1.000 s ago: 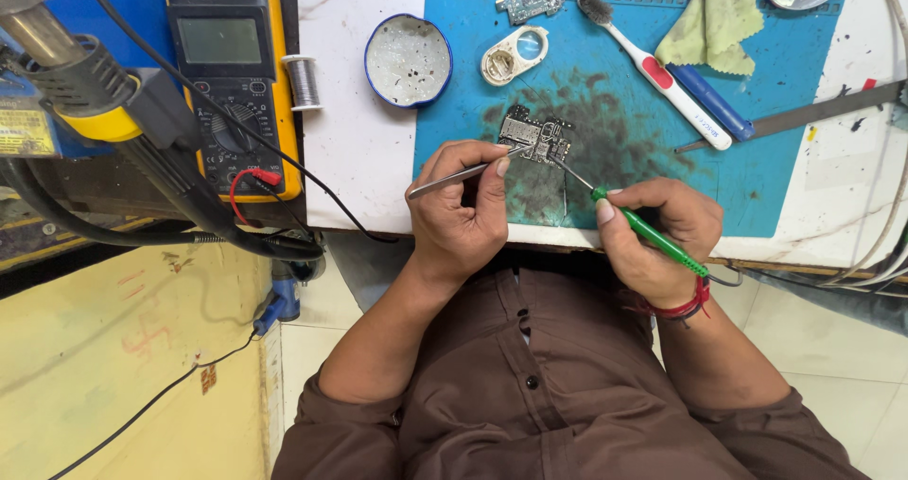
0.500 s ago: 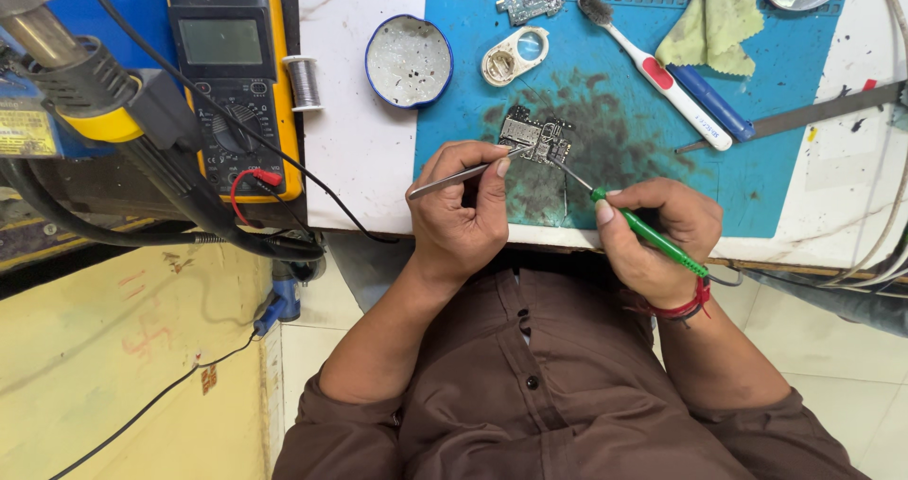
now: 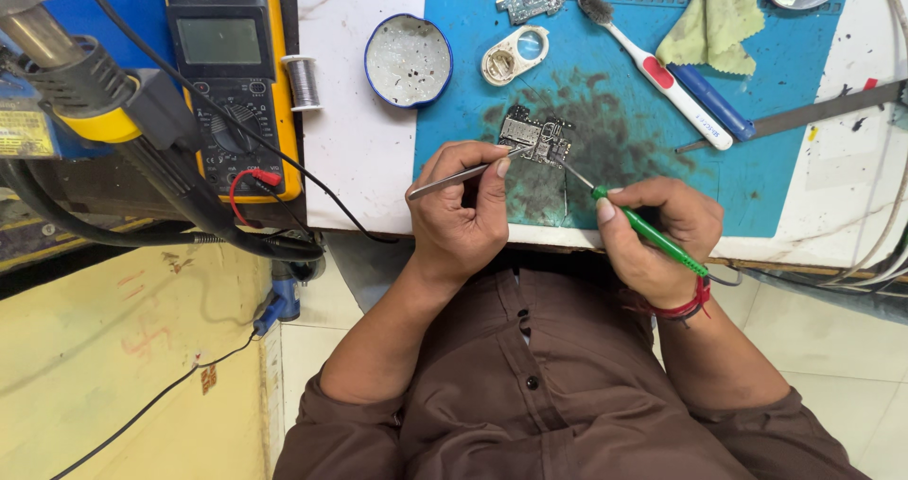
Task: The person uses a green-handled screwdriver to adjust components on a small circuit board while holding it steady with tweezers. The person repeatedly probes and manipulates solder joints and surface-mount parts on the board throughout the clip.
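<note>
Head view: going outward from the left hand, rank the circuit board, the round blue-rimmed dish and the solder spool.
From the left hand:
1. Circuit board, just beyond the fingertips on the blue mat.
2. Round blue-rimmed dish, farther up on the white surface.
3. Solder spool, farthest, off to the side by the yellow multimeter.

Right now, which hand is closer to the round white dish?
Left. The left hand sits just below the round white dish; the right hand is farther off, to its lower right.

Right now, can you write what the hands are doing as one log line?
left hand: holds metal tweezers | right hand: green-handled tool tip on small circuit board | blue mat
</note>
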